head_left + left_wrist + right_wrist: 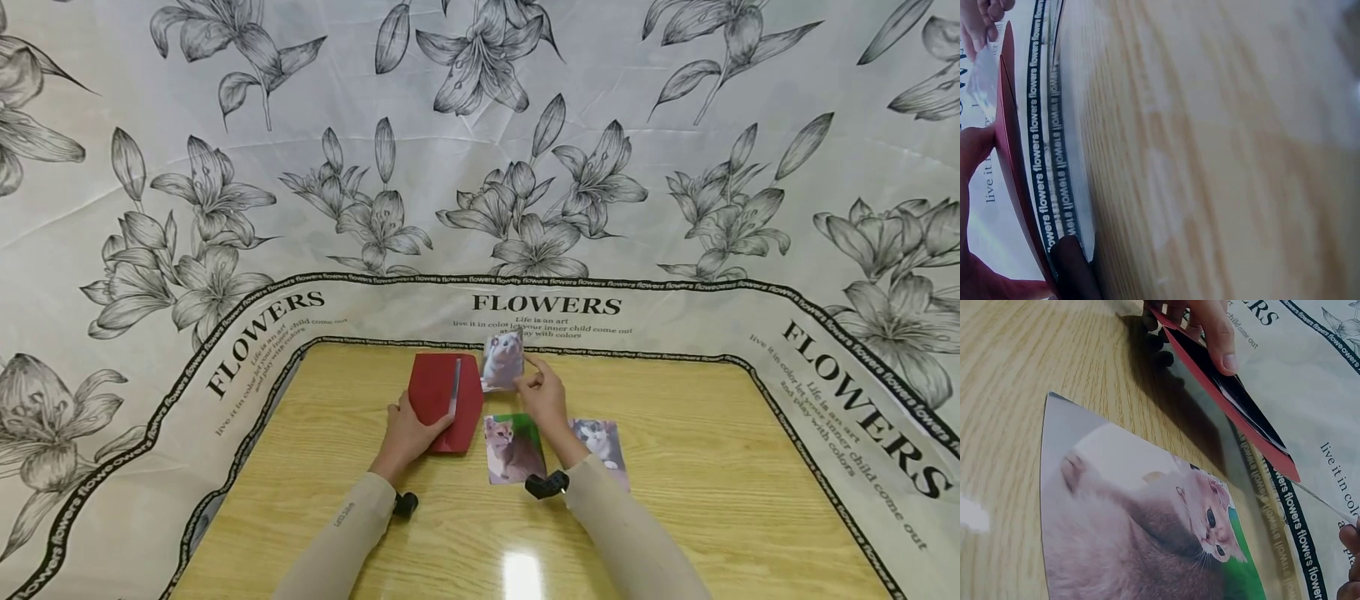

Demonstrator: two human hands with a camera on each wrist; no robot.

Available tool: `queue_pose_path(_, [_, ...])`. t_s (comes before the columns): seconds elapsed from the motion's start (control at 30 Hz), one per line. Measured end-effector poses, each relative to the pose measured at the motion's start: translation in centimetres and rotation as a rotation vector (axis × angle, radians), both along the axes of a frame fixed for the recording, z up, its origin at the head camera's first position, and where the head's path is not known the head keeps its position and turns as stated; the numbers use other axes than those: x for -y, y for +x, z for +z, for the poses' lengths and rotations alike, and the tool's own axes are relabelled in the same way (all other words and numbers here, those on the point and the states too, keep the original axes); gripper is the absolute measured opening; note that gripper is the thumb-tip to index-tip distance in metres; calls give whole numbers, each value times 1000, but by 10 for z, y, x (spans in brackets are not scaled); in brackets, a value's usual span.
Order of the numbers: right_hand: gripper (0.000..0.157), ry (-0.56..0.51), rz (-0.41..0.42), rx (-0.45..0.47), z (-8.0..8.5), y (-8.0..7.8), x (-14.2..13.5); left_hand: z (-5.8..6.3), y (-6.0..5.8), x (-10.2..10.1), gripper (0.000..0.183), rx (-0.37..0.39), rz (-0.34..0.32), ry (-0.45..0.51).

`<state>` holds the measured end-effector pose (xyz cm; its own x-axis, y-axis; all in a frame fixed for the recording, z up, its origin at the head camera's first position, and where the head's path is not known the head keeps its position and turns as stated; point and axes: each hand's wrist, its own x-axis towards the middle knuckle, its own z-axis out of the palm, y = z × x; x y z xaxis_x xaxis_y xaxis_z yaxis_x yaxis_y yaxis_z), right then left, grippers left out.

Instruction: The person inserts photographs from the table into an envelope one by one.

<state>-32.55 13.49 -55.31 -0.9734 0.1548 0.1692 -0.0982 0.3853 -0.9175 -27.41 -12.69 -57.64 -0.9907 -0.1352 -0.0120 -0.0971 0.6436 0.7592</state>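
My left hand (408, 429) grips a red paper envelope (431, 383) by its lower left side, thumb across the front. Raised off the table in the left wrist view, the envelope (1013, 150) shows edge-on. In the right wrist view the envelope's (1244, 428) opening looks dark inside, with a pale edge in it. Just right of the envelope, my right hand (546, 398) pinches a photo card (501, 360) of a pale furry animal by its right edge. Below lies a photo card of a brownish cat (513, 454), partly on green. My right forearm partly covers another cat photo card (603, 446).
The wood-grain table (697, 433) is bordered at the back and sides by a white flower-printed cloth (390, 312) with black lettering. Black wrist devices sit on the left wrist (405, 504) and right wrist (546, 483).
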Motion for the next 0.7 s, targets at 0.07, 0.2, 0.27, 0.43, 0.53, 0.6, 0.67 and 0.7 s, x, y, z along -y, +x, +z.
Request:
queue_pose_path(0.07, [56, -14, -3, -13, 1, 1, -1, 0, 0, 0, 114, -1, -1, 0])
queue_pose_path(0.2, [56, -26, -20, -68, 1, 4, -5, 1, 0, 0, 114, 4, -2, -3])
queue_pose_path(0.27, [56, -24, -26, -106, 0, 4, -7, 1, 0, 0, 115, 7, -1, -4])
queue_pose_path(0.43, [54, -29, -41, -168, 1, 6, -12, 2, 0, 0, 115, 10, 4, 1])
queue_pose_path(0.53, [54, -41, -54, -173, 3, 9, -13, 3, 0, -1, 115, 14, 4, -2])
queue_pose_path(0.6, [53, -51, -51, -163, 4, 11, -13, 4, 0, -1, 115, 16, 5, -4])
queue_pose_path(0.67, [53, -56, -36, -149, 4, 14, -11, 4, 0, -1, 115, 17, 6, -4])
queue_pose_path(0.7, [53, -57, -27, -143, 4, 15, -9, 4, 1, -1, 115, 18, 8, -3])
